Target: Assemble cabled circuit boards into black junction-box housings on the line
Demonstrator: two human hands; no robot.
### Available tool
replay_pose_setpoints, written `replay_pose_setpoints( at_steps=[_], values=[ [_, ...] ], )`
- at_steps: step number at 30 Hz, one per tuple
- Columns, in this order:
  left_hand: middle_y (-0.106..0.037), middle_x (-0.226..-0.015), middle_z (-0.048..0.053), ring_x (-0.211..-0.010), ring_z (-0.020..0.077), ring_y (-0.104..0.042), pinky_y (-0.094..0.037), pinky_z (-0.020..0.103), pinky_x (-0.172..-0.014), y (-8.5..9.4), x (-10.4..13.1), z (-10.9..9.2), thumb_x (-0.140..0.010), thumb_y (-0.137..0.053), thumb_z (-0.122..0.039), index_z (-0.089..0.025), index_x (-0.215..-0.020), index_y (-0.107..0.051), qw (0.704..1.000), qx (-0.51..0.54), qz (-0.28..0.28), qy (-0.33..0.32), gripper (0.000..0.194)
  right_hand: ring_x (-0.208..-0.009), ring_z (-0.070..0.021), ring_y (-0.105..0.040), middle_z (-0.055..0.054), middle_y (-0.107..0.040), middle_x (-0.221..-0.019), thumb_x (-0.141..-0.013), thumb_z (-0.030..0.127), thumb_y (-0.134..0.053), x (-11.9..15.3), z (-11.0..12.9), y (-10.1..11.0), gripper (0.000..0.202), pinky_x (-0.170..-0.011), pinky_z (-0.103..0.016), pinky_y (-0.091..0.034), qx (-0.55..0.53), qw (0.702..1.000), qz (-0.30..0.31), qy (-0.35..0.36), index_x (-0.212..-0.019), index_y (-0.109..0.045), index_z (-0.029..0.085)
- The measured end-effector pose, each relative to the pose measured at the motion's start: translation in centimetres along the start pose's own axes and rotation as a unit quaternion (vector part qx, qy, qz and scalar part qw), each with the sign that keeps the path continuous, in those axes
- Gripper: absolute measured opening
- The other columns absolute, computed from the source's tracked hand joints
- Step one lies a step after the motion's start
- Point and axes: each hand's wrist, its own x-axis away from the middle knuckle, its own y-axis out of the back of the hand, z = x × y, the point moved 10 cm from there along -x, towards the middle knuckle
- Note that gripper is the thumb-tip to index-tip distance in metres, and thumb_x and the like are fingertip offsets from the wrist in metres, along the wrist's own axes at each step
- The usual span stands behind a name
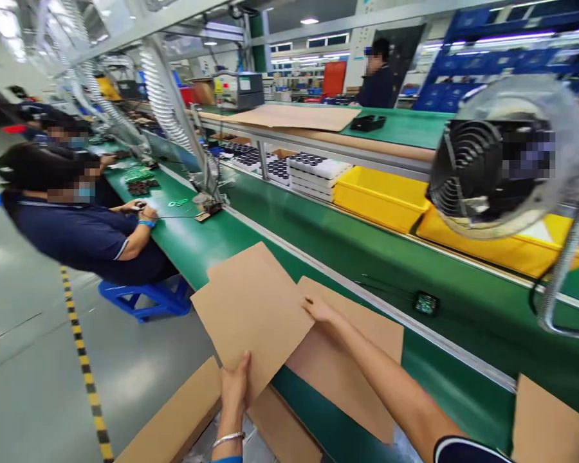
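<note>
A flat brown cardboard sheet point(255, 308) is held up between my two hands, tilted over the bench edge. My left hand point(235, 382) grips its near edge, thumb on top and fingers hidden beneath. At the right-hand edge, my right hand point(317, 310) pinches the sheet, with part of the fingers behind it. Under my right forearm, a second cardboard sheet point(357, 321) lies on the green bench. Below my left hand stands an open cardboard box point(183, 411), with clear plastic just visible inside.
A fan point(468, 167) on a metal arm hangs at the right. A small circuit board point(425, 303) lies on the green belt. Yellow bins point(383, 196) and white trays point(313, 168) line its far side. A seated co-worker point(77, 212) is at the left, on a blue stool point(145, 299).
</note>
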Motion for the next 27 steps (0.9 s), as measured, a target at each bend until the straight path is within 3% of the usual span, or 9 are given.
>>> replay_pose_setpoints(
  at_steps=[3,5,7,10,13,16,21,27],
  values=[
    [-0.062,-0.113,0.008,-0.096,0.0205,-0.063,-0.055,0.041,-0.082,-1.6,-0.7,0.9,-0.093,-0.06,-0.034,-0.015,-0.117,-0.058,0.999,-0.014,0.038,0.031,0.031,-0.125,-0.0299,-0.046,-0.011,-0.045,-0.142,-0.095,0.04,-0.055,7.1,-3.5,-0.1,0.043,-0.104,-0.055,-0.038,0.024,1.0,-0.01,0.005,-0.134,-0.05,0.021],
    [-0.062,-0.112,0.008,-0.096,0.0203,-0.063,-0.055,0.04,-0.082,-1.5,-0.7,1.5,-0.093,-0.06,-0.033,-0.014,-0.116,-0.058,0.998,-0.015,0.048,0.041,0.029,-0.141,-0.0381,-0.021,-0.016,-0.023,-0.156,-0.09,0.047,-0.059,12.1,-6.9,0.1,0.065,-0.112,-0.064,-0.014,0.046,0.999,0.011,-0.007,-0.146,-0.038,0.021],
    [-0.062,-0.111,0.008,-0.093,0.0192,-0.063,-0.055,0.039,-0.08,-0.9,-0.9,1.8,-0.093,-0.059,-0.033,-0.014,-0.116,-0.058,0.997,-0.003,0.056,0.048,0.029,-0.144,-0.041,-0.001,-0.019,-0.008,-0.159,-0.078,0.054,-0.068,16.3,-9.8,0.1,0.091,-0.112,-0.064,0.002,0.059,0.996,0.064,0.001,-0.152,-0.028,0.018],
    [-0.066,-0.103,0.007,-0.083,0.0191,-0.067,-0.057,0.036,-0.074,-0.1,-1.9,0.9,-0.091,-0.059,-0.032,-0.016,-0.115,-0.056,0.995,0.026,0.078,0.059,0.029,-0.146,-0.0361,-0.005,-0.013,-0.016,-0.159,-0.066,0.048,-0.077,19.8,-12.6,0.6,0.099,-0.113,-0.058,0.008,0.058,0.986,0.149,0.04,-0.151,-0.031,0.026],
    [-0.07,-0.089,0.004,-0.074,0.0241,-0.07,-0.058,0.036,-0.068,0.0,-3.2,-1.1,-0.078,-0.068,-0.032,-0.022,-0.104,-0.057,0.99,0.043,0.119,0.059,0.03,-0.146,-0.0323,-0.011,-0.003,-0.028,-0.156,-0.058,0.029,-0.083,19.2,-13.7,2.3,0.09,-0.114,-0.053,0.008,0.051,0.979,0.183,0.067,-0.141,-0.047,0.036],
    [-0.069,-0.075,-0.001,-0.068,0.0263,-0.071,-0.058,0.036,-0.063,0.3,-4.3,-3.1,-0.064,-0.073,-0.032,-0.027,-0.097,-0.055,0.987,0.046,0.142,0.062,0.038,-0.146,-0.0308,-0.011,-0.002,-0.028,-0.157,-0.063,0.018,-0.079,16.5,-13.9,4.0,0.075,-0.115,-0.052,0.006,0.046,0.982,0.172,0.064,-0.133,-0.057,0.034],
    [-0.071,-0.079,-0.001,-0.073,0.0312,-0.073,-0.058,0.041,-0.064,0.8,-4.0,-5.8,-0.051,-0.08,-0.031,-0.031,-0.102,-0.054,0.969,0.044,0.227,0.089,0.058,-0.141,-0.0328,-0.024,-0.008,-0.035,-0.152,-0.088,0.031,-0.066,13.4,-13.6,5.0,0.043,-0.113,-0.061,-0.013,0.036,0.986,0.15,0.054,-0.129,-0.057,0.02],
    [-0.074,-0.089,0.005,-0.091,0.0384,-0.071,-0.057,0.048,-0.074,-0.1,-3.5,-8.8,-0.038,-0.086,-0.023,-0.027,-0.102,-0.061,0.939,0.044,0.315,0.133,0.069,-0.134,-0.0306,-0.037,-0.009,-0.048,-0.141,-0.09,0.032,-0.064,12.7,-13.5,5.3,0.031,-0.111,-0.059,-0.024,0.045,0.993,0.083,0.064,-0.118,-0.062,0.018]
  ],
)
